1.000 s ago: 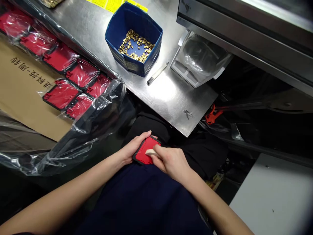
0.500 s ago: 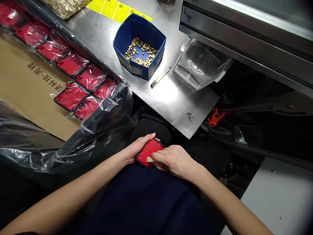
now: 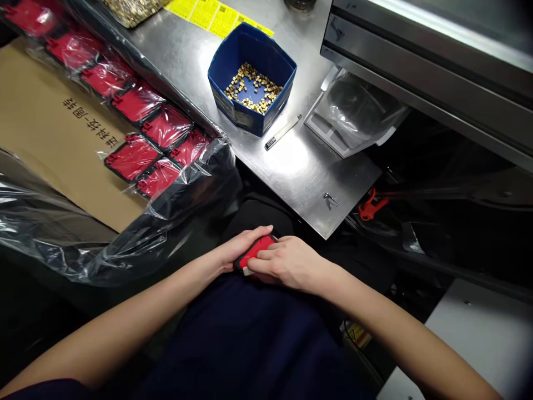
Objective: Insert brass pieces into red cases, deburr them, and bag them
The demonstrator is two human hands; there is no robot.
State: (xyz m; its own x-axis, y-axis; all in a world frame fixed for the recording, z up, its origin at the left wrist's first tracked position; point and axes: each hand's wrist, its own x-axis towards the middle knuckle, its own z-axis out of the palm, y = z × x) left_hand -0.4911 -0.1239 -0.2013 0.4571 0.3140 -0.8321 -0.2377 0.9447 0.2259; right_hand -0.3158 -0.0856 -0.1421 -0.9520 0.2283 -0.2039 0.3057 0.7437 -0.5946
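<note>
Over my lap, my left hand [image 3: 239, 249] is closed around the edge of a red plastic part with a black rim [image 3: 257, 248], thumb along its upper side. My right hand [image 3: 293, 263] lies over the part, fingers curled and pressed down on it. From under those fingers a pale, flat tip [image 3: 247, 271] of a small tool pokes out at the part's lower edge. The rest of this tool is hidden in the hand, so its kind does not show. My right fingers also cover much of the red face.
A plastic-lined box at left holds several wrapped red parts [image 3: 133, 157] beside cardboard [image 3: 83, 161]. On the metal table [image 3: 287, 191] stand a blue bin [image 3: 231, 108] of small brass pieces, a white pen-like knife [image 3: 283, 132], a white tray [image 3: 328, 133] and tiny metal bits [image 3: 330, 200].
My right hand has slid left and slightly up over the red part, covering more of it. The pale tip now sits nearer the part's lower left edge. The camera view has shifted a little.
</note>
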